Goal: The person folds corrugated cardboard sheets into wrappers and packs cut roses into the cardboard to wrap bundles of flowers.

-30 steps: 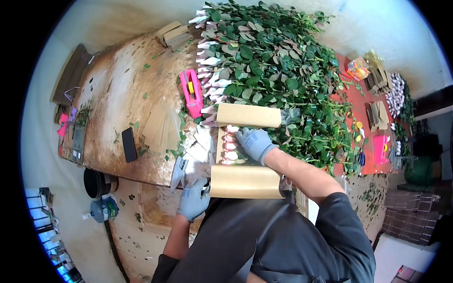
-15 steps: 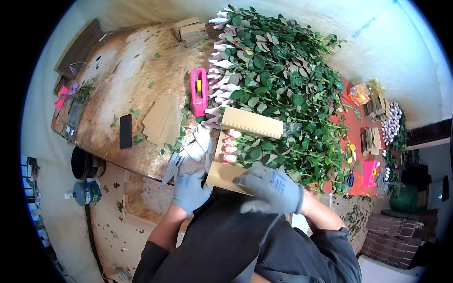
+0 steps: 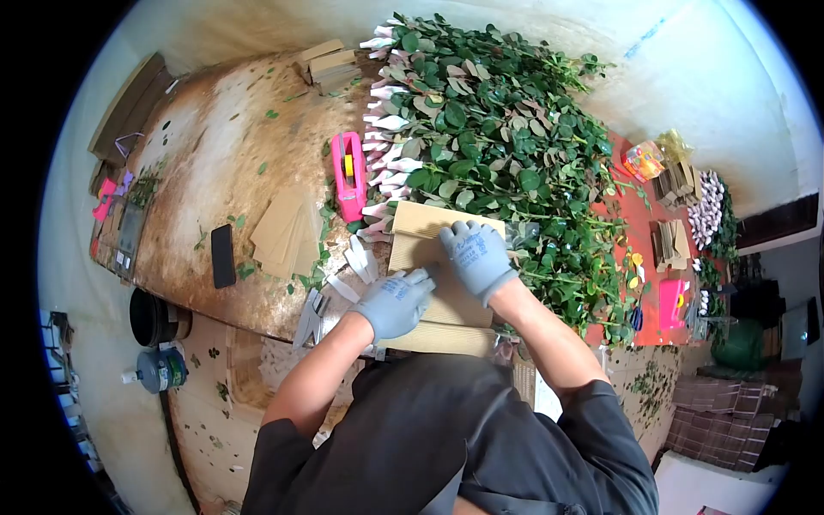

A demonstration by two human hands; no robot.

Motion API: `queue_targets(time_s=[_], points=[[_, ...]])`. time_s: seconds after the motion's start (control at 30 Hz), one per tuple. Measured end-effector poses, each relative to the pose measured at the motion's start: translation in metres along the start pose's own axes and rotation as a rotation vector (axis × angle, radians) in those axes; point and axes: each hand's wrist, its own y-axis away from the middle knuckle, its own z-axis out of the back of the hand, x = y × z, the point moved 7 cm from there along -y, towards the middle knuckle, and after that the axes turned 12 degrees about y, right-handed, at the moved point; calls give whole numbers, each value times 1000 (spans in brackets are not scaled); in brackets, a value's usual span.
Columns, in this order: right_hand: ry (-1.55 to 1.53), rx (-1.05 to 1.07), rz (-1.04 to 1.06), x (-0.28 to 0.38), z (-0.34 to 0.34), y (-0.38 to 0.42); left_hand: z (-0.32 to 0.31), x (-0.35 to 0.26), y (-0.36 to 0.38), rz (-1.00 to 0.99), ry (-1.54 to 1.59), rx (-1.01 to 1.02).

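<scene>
Corrugated cardboard [image 3: 451, 309] lies over the near end of the rose stems, with a raised band along its far side and another along its near side. My left hand [image 3: 397, 302], in a grey glove, rests on the cardboard's left part, fingers extended. Further right and higher, my gloved right hand [image 3: 475, 257] presses on the same cardboard near the far band, its fingers slightly apart. Under the cardboard, the pink rose heads are hidden. Leafy rose stems [image 3: 549, 266] stick out to its right.
A pink tape dispenser [image 3: 348, 176], white strips [image 3: 360, 259], flat cardboard sheets [image 3: 285, 232] and a phone [image 3: 222, 256] lie left on the table [image 3: 206, 163]. Wrapped roses [image 3: 498, 112] pile up beyond. Right, a red surface [image 3: 648, 236] holds scissors [image 3: 636, 318] and another dispenser [image 3: 672, 304].
The near cardboard flap has come over the pink rose heads, which no longer show. Both hands have moved forward onto the cardboard, the left one also to the right. The view has shifted slightly.
</scene>
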Motion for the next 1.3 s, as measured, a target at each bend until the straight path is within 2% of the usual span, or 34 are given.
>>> queue_targets(time_s=[0.07, 0.13, 0.17, 0.23, 0.27, 0.37, 0.43, 0.57, 0.63, 0.7, 0.77, 0.8, 0.87, 0.9, 0.97, 1.0, 1.1, 1.17, 1.23, 1.3], points=[[39, -45, -37, 3, -7, -2, -8, 6, -5, -6, -44, 17], [55, -139, -99, 4, -2, 0, -19, 16, -9, 73, -134, 159], [50, -133, -100, 8, 1, 2, -19, 16, -10, 75, -130, 166], [-48, -430, -15, 23, 24, 17, -25, 21, -10, 163, -203, 249], [-159, -285, 73, 36, 11, 19, -28, 25, -9, 192, -226, 278], [-293, -152, 11, 50, -24, 21, -39, 30, -7, 186, -192, 399], [-282, -114, 14, 49, -40, 20, -24, 19, -8, 106, -165, 206], [-206, -163, 47, 57, -50, 21, -12, 32, -4, 43, -31, 98], [-178, -125, 25, 58, -56, 19, 14, 54, 9, 308, 898, -6], [-131, -187, 12, 57, -50, 22, 30, 89, 29, 331, 977, -9], [-87, -175, 40, 58, -43, 21, 55, 113, 42, 250, 323, -178], [-87, -176, 41, 59, -44, 21, 53, 116, 45, 250, 322, -180], [-111, -158, 24, 58, -47, 18, 47, 109, 52, 222, -295, -21], [-107, -164, 27, 58, -47, 18, 46, 104, 50, 222, -298, -29], [-150, -139, 16, 57, -48, 19, 28, 101, 47, 347, -433, 155], [-144, -144, 15, 57, -47, 19, 16, 109, 47, 261, -540, 141], [-145, -149, 5, 56, -46, 21, -14, 137, 44, 250, -613, 224], [-140, -127, -3, 56, -51, 20, -21, 153, 42, 249, -581, 203], [-142, -132, -3, 56, -51, 19, -21, 163, 40, 142, -431, 82], [-150, -136, -2, 57, -51, 19, -7, 153, 36, 158, -369, 143]])
